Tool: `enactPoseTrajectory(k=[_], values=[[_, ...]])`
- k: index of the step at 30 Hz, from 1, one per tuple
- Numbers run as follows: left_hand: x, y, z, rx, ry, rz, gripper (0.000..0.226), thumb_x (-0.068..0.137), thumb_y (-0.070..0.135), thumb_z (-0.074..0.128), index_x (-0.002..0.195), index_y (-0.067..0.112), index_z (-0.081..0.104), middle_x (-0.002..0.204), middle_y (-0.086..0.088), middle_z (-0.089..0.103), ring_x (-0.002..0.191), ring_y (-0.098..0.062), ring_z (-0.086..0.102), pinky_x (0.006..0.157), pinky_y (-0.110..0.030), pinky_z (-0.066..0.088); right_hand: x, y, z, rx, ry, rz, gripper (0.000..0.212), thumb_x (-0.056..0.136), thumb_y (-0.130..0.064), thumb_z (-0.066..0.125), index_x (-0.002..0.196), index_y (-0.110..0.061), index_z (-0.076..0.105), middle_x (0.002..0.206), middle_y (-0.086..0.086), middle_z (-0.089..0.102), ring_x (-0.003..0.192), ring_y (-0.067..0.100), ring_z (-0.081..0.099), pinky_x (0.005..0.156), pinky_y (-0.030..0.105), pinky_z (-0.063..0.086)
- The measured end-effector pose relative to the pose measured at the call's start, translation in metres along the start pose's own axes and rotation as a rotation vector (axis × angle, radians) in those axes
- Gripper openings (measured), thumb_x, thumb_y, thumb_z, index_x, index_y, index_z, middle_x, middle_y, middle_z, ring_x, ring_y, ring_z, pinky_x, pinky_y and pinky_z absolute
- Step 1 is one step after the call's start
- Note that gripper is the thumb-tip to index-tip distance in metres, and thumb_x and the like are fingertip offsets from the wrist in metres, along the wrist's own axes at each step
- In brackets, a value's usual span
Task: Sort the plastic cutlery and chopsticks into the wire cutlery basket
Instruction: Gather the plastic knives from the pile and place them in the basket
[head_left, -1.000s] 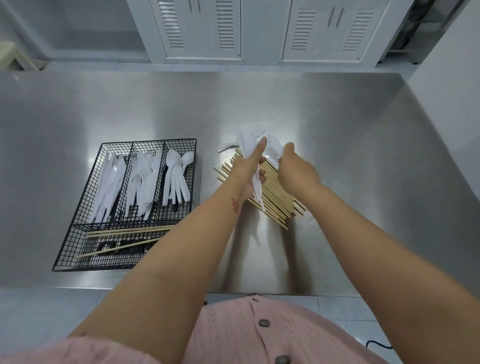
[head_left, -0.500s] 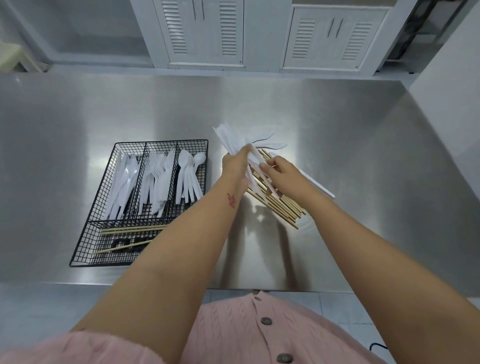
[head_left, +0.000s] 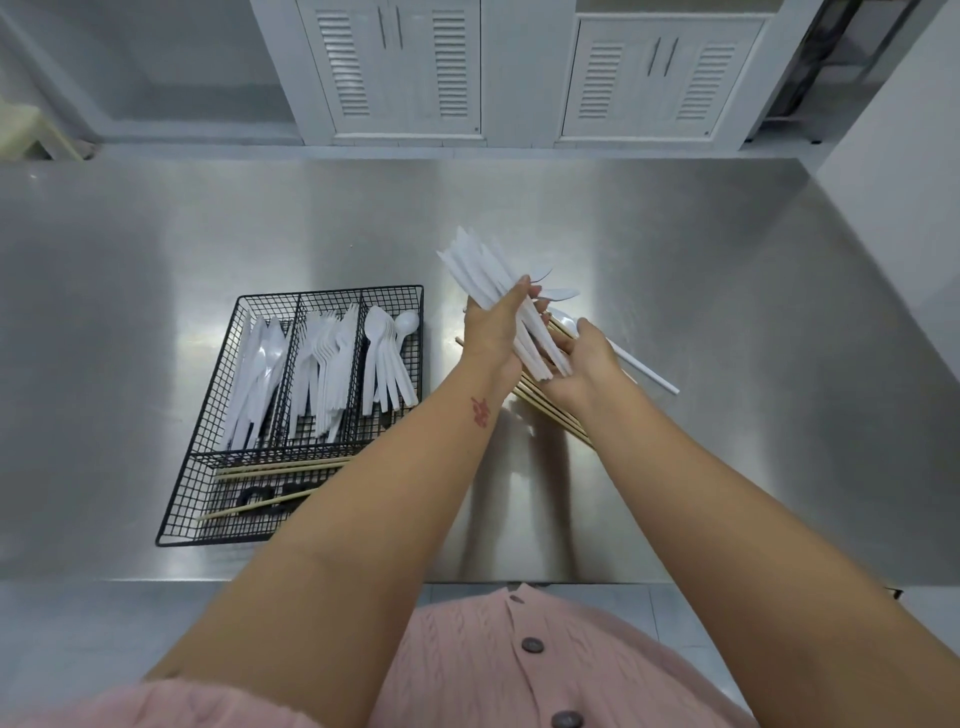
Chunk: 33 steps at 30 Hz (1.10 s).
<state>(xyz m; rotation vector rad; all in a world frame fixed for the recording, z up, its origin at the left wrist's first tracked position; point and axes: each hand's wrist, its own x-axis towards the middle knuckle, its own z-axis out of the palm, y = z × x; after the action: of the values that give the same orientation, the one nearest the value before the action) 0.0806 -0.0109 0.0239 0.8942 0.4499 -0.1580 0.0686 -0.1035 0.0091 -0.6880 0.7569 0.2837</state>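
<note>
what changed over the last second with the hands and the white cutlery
The left hand has gathered the loose white cutlery into a bundle of knives and lifted it off the chopstick pile, blades fanned up and to the left. The right hand now steadies the handle ends from below. A white piece now shows on the table to the right. The wire basket and its contents look unchanged.

- The left hand (head_left: 493, 332) was closed around a bunch of white knives (head_left: 498, 301), just right of the wire basket (head_left: 291, 415).
- The right hand (head_left: 584, 364) cupped the bunch's lower ends, farther right of it.
</note>
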Motion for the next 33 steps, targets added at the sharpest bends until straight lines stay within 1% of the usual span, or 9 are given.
enactPoseTrajectory(k=[3,6,8,11,15,18,21,26,33], values=[[-0.002,-0.001,0.001,0.060,0.025,-0.058,0.007,0.092,0.008,0.066,0.091,0.002,0.062,0.067,-0.005,0.065,0.055,-0.016,0.063,0.055,-0.029,0.056,-0.003,-0.001,0.002,-0.158,-0.006,-0.111,0.041,0.103,-0.035,0.035,0.088,-0.007,0.061,0.083,0.010,0.070,0.075,0.024,0.067,0.068,0.033,0.055],[0.004,0.001,-0.002,0.094,0.091,-0.072,0.018,0.088,0.007,0.068,0.103,0.001,0.059,0.065,-0.007,0.057,0.051,-0.017,0.056,0.051,-0.027,0.052,0.005,-0.010,-0.018,-0.803,0.242,-0.448,0.020,0.097,-0.023,0.044,0.098,-0.009,0.058,0.100,0.011,0.067,0.084,0.026,0.061,0.072,0.034,0.050],[0.007,0.000,-0.008,0.145,0.124,-0.090,0.019,0.086,0.010,0.071,0.099,0.003,0.058,0.061,-0.006,0.054,0.046,-0.015,0.051,0.049,-0.024,0.048,0.012,-0.022,-0.042,-1.148,0.465,-0.631,0.018,0.094,-0.016,0.048,0.109,-0.010,0.056,0.111,0.011,0.062,0.102,0.031,0.057,0.083,0.036,0.044],[0.008,-0.003,-0.014,0.208,0.128,-0.131,0.016,0.086,0.014,0.072,0.090,0.008,0.058,0.059,-0.003,0.052,0.043,-0.012,0.045,0.046,-0.022,0.045,0.019,-0.039,-0.075,-1.473,0.652,-0.648,0.031,0.093,-0.021,0.052,0.122,-0.012,0.053,0.130,0.014,0.053,0.124,0.034,0.043,0.100,0.042,0.036],[0.011,-0.011,-0.014,0.223,0.165,-0.157,0.018,0.085,0.019,0.075,0.089,0.008,0.061,0.059,-0.003,0.055,0.045,-0.014,0.048,0.050,-0.025,0.047,0.032,-0.046,-0.093,-1.746,0.621,-0.595,0.046,0.091,-0.041,0.053,0.126,-0.012,0.054,0.132,0.015,0.050,0.125,0.034,0.040,0.100,0.044,0.033],[0.012,-0.015,-0.010,0.229,0.180,-0.166,0.022,0.083,0.023,0.077,0.090,0.008,0.062,0.057,-0.003,0.057,0.047,-0.016,0.051,0.057,-0.028,0.050,0.037,-0.051,-0.092,-1.879,0.594,-0.634,0.054,0.089,-0.051,0.056,0.125,-0.011,0.055,0.129,0.014,0.051,0.123,0.033,0.042,0.099,0.043,0.034],[0.014,-0.016,-0.008,0.230,0.192,-0.160,0.024,0.082,0.024,0.078,0.089,0.007,0.062,0.058,-0.004,0.057,0.048,-0.017,0.053,0.059,-0.029,0.050,0.041,-0.054,-0.084,-1.961,0.542,-0.620,0.048,0.089,-0.049,0.057,0.121,-0.013,0.057,0.127,0.012,0.054,0.121,0.032,0.045,0.097,0.041,0.035],[0.016,-0.019,-0.006,0.230,0.206,-0.156,0.024,0.084,0.023,0.077,0.089,0.006,0.061,0.061,-0.006,0.056,0.051,-0.017,0.053,0.060,-0.030,0.052,0.047,-0.056,-0.073,-1.959,0.464,-0.477,0.034,0.090,-0.038,0.050,0.114,-0.017,0.061,0.116,0.007,0.061,0.114,0.030,0.051,0.096,0.044,0.032],[0.016,-0.022,-0.006,0.219,0.200,-0.149,0.028,0.084,0.023,0.077,0.096,0.004,0.061,0.066,-0.007,0.057,0.054,-0.018,0.054,0.059,-0.031,0.053,0.046,-0.057,-0.066,-1.930,0.402,-0.468,0.028,0.090,-0.020,0.050,0.118,-0.014,0.052,0.116,0.007,0.059,0.115,0.031,0.051,0.094,0.043,0.031]])
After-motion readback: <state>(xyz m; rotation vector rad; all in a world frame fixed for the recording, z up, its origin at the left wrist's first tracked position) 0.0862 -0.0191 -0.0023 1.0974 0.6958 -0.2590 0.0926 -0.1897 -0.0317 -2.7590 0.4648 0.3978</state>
